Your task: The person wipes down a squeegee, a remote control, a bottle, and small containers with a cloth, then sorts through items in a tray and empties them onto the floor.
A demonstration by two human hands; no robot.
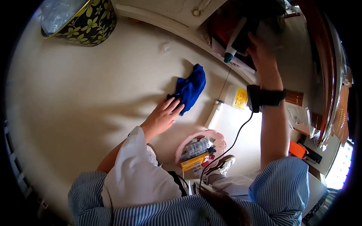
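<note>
My left hand (162, 116) rests with outstretched fingers on the near end of a crumpled blue cloth (190, 88), which lies on the pale floor. My right hand (261, 52) reaches into a shadowy open compartment at the upper right. Its fingers close around the dark part of a long white-and-black object with a teal tip (234, 40), which slants down to the left. Part of that grip is lost in shadow. A black strap (272, 98) with a cable circles my right wrist.
A pink basket (181, 147) holding small packages stands near my shoe (225, 164). At the upper left is a floral-patterned bin (90, 26) with a plastic liner. A white cabinet edge (162, 17) runs along the top; an orange item (297, 150) lies right.
</note>
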